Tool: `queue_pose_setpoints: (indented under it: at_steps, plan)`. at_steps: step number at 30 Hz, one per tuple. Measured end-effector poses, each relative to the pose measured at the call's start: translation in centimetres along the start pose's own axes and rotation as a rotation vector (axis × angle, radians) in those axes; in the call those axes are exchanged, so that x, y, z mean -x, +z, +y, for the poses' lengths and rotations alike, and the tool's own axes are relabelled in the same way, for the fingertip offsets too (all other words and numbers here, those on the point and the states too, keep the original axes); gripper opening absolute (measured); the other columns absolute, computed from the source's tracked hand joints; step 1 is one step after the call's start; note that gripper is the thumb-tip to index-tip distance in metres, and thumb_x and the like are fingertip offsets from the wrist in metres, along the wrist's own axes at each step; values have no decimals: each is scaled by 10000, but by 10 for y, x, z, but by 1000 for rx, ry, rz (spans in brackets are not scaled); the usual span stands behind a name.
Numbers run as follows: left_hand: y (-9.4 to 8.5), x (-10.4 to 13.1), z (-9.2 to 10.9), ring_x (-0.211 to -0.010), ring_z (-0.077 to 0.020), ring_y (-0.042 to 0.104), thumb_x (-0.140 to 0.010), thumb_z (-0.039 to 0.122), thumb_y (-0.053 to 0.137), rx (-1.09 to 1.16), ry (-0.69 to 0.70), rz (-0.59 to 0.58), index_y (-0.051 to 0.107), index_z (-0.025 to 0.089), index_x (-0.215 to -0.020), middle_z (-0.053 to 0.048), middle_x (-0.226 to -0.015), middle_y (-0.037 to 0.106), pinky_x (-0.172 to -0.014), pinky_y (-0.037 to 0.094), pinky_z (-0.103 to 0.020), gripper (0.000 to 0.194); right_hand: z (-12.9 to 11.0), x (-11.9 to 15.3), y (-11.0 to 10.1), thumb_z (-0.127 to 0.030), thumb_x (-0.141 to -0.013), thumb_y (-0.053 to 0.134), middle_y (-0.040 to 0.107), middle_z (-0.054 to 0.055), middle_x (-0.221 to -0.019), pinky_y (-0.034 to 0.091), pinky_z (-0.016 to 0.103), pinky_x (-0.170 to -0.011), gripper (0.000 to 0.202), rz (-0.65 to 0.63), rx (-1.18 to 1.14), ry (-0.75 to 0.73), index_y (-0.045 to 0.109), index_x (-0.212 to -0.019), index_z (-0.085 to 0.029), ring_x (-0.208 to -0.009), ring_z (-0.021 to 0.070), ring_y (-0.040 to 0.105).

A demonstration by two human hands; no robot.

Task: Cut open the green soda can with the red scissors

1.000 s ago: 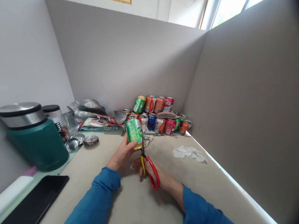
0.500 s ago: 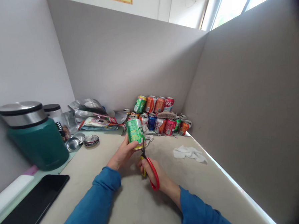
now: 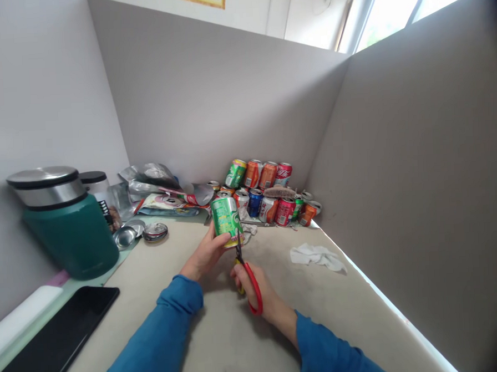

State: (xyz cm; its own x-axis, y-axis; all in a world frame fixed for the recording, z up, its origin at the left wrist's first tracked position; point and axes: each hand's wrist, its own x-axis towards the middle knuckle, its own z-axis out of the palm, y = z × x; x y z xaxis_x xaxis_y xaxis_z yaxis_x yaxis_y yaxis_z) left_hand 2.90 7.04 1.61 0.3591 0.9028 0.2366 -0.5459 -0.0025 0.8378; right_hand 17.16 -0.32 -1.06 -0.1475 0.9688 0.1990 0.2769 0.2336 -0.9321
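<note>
My left hand (image 3: 208,251) is wrapped round the lower left side of a green and yellow drink can (image 3: 225,216), held up above the table and tilted slightly. In my right hand (image 3: 254,285) is a pair of scissors (image 3: 254,290) with red and yellow handles. The dark blades point up and lie against the can's lower right side. Whether they have gone through the metal I cannot tell. Behind the can stand several other drink cans, among them a blue can (image 3: 255,202) and a pink-red can (image 3: 285,211).
A crumpled white tissue (image 3: 318,258) lies on the table (image 3: 248,347) at right. To the left are a green thermos jar (image 3: 74,234), a black phone or tablet (image 3: 59,340), stacked can ends (image 3: 155,232) and cut metal sheets (image 3: 152,177). Grey partitions (image 3: 222,93) enclose the table.
The whole view has shifted slightly to the right. The red scissor handle sits a little nearer the yellow one. Both hands keep their hold.
</note>
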Motion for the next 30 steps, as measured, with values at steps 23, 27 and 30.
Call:
queue_pose_setpoints:
  at_steps: [23, 27, 30]
  plan:
    - [41, 1, -41, -1333, -345, 480, -553, 440, 907, -153, -238, -144, -88, 212, -1579, -260, -1468, 443, -1085, 375, -484, 1447, 11, -19, -32, -762, -825, 461, 702, 96, -729, 487, 338, -651, 599, 464, -57, 8, 627, -723, -196, -689, 244, 641]
    - [58, 7, -44, -1410, -371, 378, -541, 397, 909, -311, -275, -205, -121, 251, -1575, -241, -1579, 283, -1144, 290, -530, 1467, 23, -21, -34, -752, -833, 453, 695, 91, -682, 471, 336, -592, 588, 461, 13, 17, 619, -735, -196, -642, 250, 640]
    - [68, 12, -45, -1429, -386, 341, -549, 379, 900, -439, -278, -172, -151, 200, -1569, -259, -1590, 244, -1149, 284, -529, 1475, 36, -24, -36, -736, -851, 428, 694, 97, -672, 460, 332, -559, 587, 456, 84, 60, 622, -744, -192, -615, 252, 643]
